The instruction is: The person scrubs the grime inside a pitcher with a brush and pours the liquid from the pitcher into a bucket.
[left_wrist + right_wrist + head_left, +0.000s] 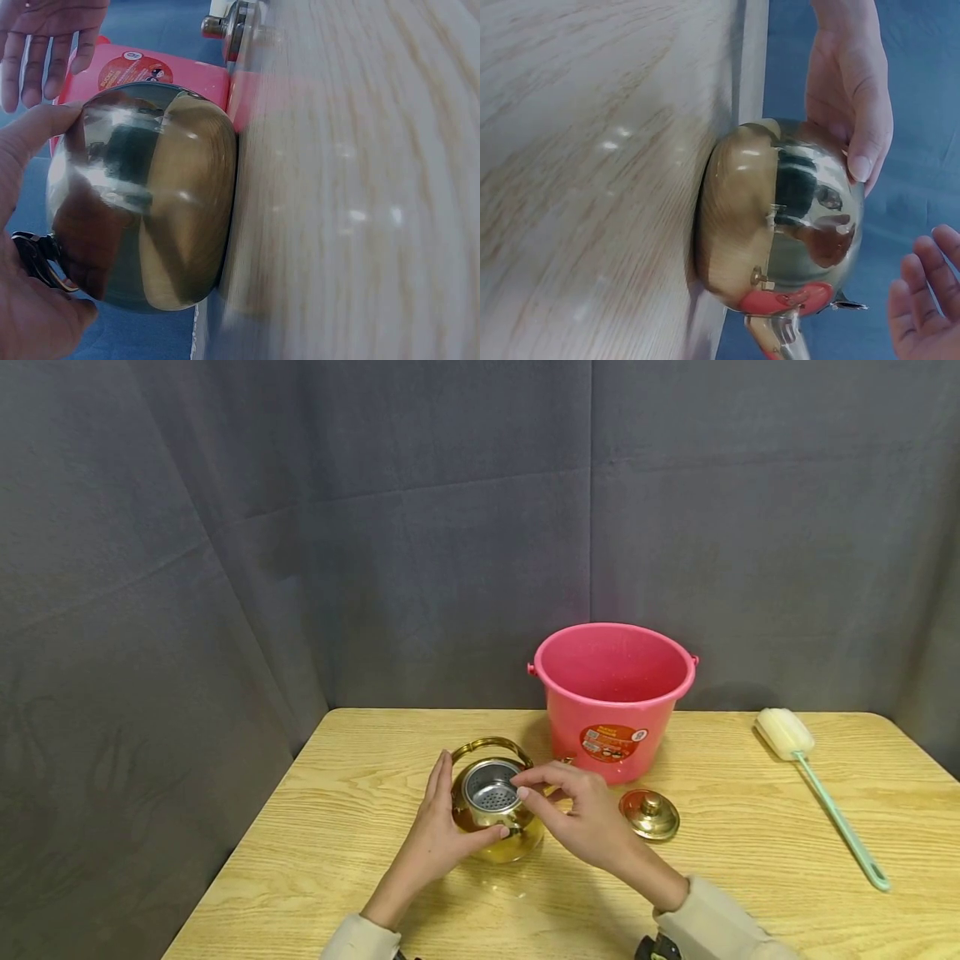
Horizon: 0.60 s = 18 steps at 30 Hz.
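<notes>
A shiny gold teapot (498,843) stands on the table, its mouth uncovered and its handle arched behind the opening. A perforated metal strainer (495,797) sits in the mouth. My left hand (438,839) holds the pot's left side, thumb across the front and fingers at the back; its thumb (868,142) also shows on the pot in the right wrist view. My right hand (581,814) hovers over the strainer's right rim, thumb and forefinger close to each other. In the right wrist view its fingers (926,289) look loosely extended, apart from the pot.
The gold lid (649,815) lies knob up to the right of the pot. Behind it stands a pink bucket (558,710) with a red label. A sponge brush (825,793) with a long green handle lies at the far right. Grey curtain (450,527) hangs behind the table.
</notes>
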{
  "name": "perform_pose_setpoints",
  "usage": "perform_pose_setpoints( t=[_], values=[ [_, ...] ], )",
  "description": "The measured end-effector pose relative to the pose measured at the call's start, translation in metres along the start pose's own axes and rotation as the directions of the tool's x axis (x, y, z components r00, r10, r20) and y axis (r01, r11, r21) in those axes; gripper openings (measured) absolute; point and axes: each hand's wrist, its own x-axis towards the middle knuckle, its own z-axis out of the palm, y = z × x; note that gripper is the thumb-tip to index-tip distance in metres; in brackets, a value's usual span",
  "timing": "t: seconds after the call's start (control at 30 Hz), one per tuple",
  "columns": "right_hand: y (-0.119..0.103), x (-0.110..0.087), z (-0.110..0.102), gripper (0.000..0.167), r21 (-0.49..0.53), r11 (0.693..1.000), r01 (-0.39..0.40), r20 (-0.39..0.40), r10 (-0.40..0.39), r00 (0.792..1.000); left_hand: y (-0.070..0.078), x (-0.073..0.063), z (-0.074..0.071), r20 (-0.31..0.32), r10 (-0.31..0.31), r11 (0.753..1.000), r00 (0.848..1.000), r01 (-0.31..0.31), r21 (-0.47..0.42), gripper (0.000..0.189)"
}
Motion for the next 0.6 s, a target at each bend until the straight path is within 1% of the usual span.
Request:
perform_pose_setpoints(
  t=[0.23,0.37,0.6],
  values=[
    [0.0030,0.0001,0.0042,0.018,-0.023,1.000,0.018,0.026,-0.018,1.000,0.0003,0.0007,0.0006,0.002,-0.003,1.000,1.000,0.003,0.001,0.124],
    [0.0030,0.0003,0.0053,0.018,-0.029,0.999,0.020,0.032,-0.019,0.999,0.0006,0.0007,0.0007,0.004,-0.004,1.000,1.000,0.004,0.000,0.124],
    [0.0046,0.0007,0.0084,0.017,-0.058,0.998,0.034,0.069,-0.030,0.997,0.0003,0.0002,0.0005,0.003,-0.008,1.000,1.000,0.008,0.003,0.125]
  ],
)
